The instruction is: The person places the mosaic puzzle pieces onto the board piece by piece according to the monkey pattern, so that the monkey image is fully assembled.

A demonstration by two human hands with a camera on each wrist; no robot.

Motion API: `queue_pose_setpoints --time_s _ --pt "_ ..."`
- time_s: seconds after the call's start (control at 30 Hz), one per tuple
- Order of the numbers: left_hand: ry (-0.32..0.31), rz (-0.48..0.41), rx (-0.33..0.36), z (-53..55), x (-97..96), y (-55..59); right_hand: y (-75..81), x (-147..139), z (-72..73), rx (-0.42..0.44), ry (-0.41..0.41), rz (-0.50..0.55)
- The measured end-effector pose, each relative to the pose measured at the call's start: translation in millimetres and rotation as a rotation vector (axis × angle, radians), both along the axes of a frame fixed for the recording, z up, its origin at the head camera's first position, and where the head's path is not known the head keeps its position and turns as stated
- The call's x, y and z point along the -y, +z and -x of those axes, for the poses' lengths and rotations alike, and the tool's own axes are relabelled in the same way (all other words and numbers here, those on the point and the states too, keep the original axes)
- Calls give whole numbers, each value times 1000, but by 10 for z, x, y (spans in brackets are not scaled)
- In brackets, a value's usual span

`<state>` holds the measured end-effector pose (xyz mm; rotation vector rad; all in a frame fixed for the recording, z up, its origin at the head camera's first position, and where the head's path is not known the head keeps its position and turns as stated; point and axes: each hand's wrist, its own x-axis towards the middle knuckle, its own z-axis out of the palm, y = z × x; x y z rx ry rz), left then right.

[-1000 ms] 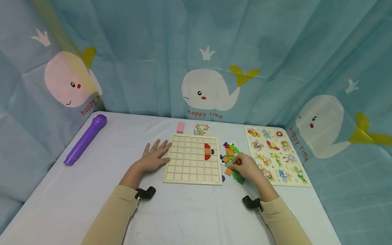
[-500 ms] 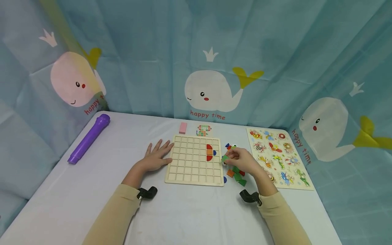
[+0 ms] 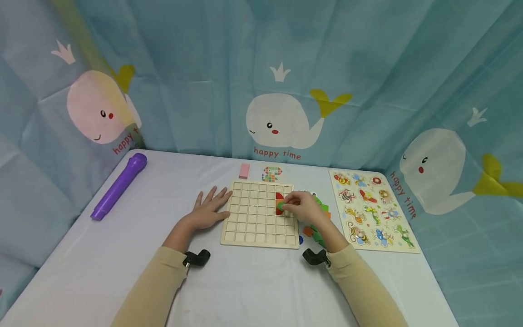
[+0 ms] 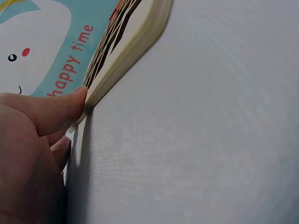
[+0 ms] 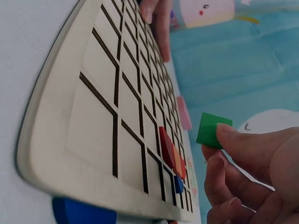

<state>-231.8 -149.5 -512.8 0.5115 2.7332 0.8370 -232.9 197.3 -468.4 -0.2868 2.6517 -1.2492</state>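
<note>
A wooden grid board (image 3: 254,218) lies on the table. My left hand (image 3: 206,211) rests flat with spread fingers against its left edge; in the left wrist view the thumb (image 4: 70,105) touches that edge. My right hand (image 3: 304,208) pinches a green square tile (image 5: 211,130) between thumb and fingers, held above the board's right side. Red half-round pieces (image 5: 167,147), an orange square (image 5: 176,157) and a blue piece (image 5: 178,184) sit in the grid cells. Loose green and orange tiles (image 3: 316,235) lie right of the board, partly hidden by my right hand.
A pattern card (image 3: 271,174) and a pink block (image 3: 244,170) lie behind the board. At the right is an insect picture puzzle board (image 3: 373,211). A purple microphone-shaped toy (image 3: 118,186) lies far left. A blue half-round piece (image 5: 86,212) lies beside the board's right edge.
My right hand has picked a green tile from the loose pile and moved it left, over the board's filled cells. The left hand stays at the board's left edge.
</note>
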Motion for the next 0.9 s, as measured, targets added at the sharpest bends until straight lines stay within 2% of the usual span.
queue_pose_setpoints --time_s 0.17,0.3,0.73,0.9 --pt "-2 0 0 -2 1 -5 -48 111 50 -8 -19 -1" --pt "0 11 -2 10 8 2 -86 189 94 -50 -1 -26" --pt "3 -5 -2 -8 -7 11 -185 339 99 -176 80 -223" --pt "6 -3 -5 -13 -8 4 -188 357 86 -184 103 -262"
